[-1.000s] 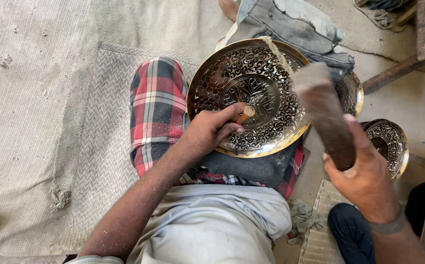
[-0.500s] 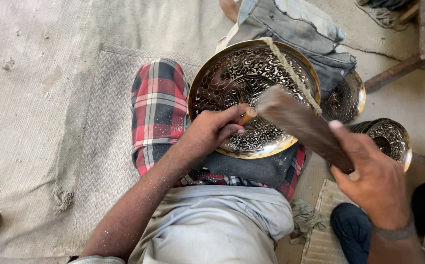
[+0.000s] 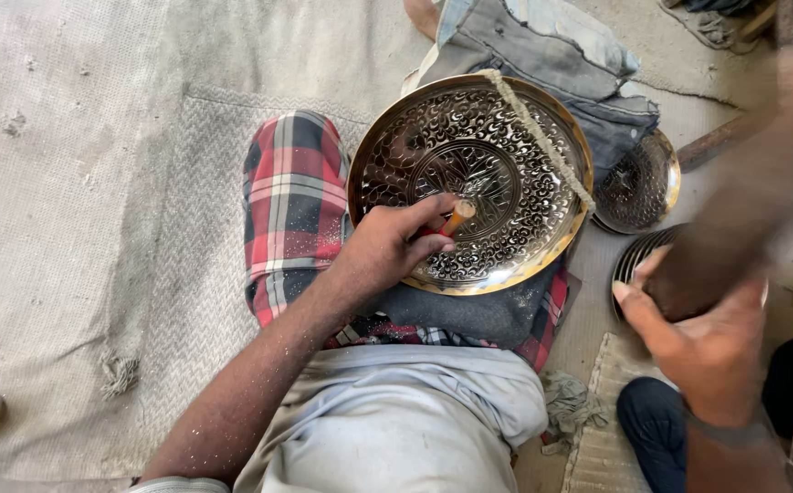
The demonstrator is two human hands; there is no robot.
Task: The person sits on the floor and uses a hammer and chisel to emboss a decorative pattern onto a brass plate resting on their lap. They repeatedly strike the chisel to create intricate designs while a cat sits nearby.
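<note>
A: Where is the brass plate [image 3: 497,173] sitting?

B: Centre of the frame, a little above the middle, propped on a dark cloth [image 3: 497,315] over the person's lap. It tilts toward the camera. A frayed rope [image 3: 542,137] runs across its upper right side, from the top rim down to the right edge.

A: And the tool on it?

B: A short chisel [image 3: 456,217] with a pale, flat top. The left hand [image 3: 387,251] has its fingers closed round it, thumb along the side, and the tip rests just right of the flower pattern in the plate's middle.

A: The other hand?

B: The right hand [image 3: 702,351] is at the lower right, fingers wrapped round the handle of a wooden mallet [image 3: 734,228]. The mallet is blurred and raised toward the upper right, well clear of the chisel.

A: How would you do this stroke well?

B: I'd keep the chisel steady at one angle, rest the heel of the left hand on the plate, and land the mallet squarely on the chisel top. Light, even blows should keep the lines the same depth.

A: Anything else around?

B: A checked cloth [image 3: 291,201] left of the plate, folded jeans [image 3: 542,46] above it, two smaller dishes [image 3: 643,183] at the right, and woven matting [image 3: 95,228] filling the left.
</note>
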